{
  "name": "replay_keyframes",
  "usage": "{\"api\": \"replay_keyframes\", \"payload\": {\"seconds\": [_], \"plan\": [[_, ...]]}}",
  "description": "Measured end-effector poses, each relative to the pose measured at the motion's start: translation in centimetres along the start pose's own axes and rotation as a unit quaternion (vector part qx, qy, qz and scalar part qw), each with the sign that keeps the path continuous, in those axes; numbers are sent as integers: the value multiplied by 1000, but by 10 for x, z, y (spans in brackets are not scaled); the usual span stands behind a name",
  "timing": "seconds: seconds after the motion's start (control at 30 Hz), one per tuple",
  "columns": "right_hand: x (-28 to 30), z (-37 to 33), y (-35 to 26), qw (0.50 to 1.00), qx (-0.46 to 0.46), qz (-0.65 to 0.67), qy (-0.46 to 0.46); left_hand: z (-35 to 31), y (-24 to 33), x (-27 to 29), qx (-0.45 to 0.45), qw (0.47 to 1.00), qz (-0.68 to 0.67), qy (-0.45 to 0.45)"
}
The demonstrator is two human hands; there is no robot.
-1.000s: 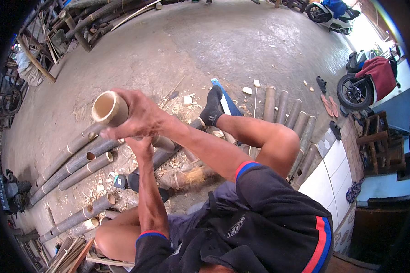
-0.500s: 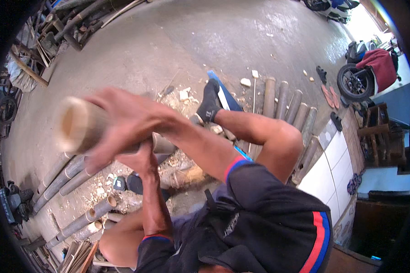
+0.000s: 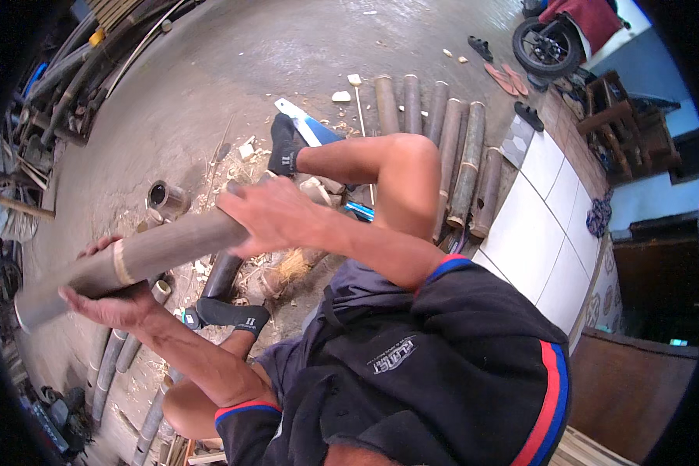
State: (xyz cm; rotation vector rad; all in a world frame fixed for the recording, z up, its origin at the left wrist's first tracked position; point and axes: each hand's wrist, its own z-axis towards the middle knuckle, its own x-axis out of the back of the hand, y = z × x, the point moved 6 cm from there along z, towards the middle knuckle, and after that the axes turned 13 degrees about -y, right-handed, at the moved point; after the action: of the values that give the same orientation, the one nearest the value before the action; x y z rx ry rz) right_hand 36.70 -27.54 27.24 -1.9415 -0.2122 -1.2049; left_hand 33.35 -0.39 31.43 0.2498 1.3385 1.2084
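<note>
A thick grey-brown bamboo tube with a pale ring at its joint slants across in front of me. My left hand cups its lower part from beneath, thumb and fingers on opposite sides near the ring. Around the upper end closes my right hand, which hides that end. The far left end of the tube is blurred. Behind it on the floor stands a short bamboo piece with a dark open mouth. A flat, tapered blue-and-white piece lies by my socked foot.
Several bamboo tubes lie side by side right of my bent knee, with more bamboo at lower left. Wood chips litter the floor. White tiles, sandals and a motorbike wheel are at right.
The bamboo tube has swung from pointing its open end toward me to lying lengthwise across the view. My hands have moved apart along it, left hand outward, right hand at the upper end. The view has shifted.
</note>
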Motion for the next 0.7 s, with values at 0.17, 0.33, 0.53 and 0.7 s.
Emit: {"api": "replay_keyframes", "payload": {"seconds": [0.17, 0.33, 0.53, 0.7], "plan": [[-46, -112, 48, 944, 18, 319, 81, -36, -7, -80, 64, 978, 149, -128], [-17, -230, 108, 777, -99, 571, 248, -61, 44, -48, 56, 940, 5, -336], [-64, -340, 266, 751, -349, 345, 442, -131, 90, 1, 16, 941, 222, -255], [-140, -394, 333, 683, -564, 207, 415, -163, 152, 76, -44, 916, 380, -124]]}}
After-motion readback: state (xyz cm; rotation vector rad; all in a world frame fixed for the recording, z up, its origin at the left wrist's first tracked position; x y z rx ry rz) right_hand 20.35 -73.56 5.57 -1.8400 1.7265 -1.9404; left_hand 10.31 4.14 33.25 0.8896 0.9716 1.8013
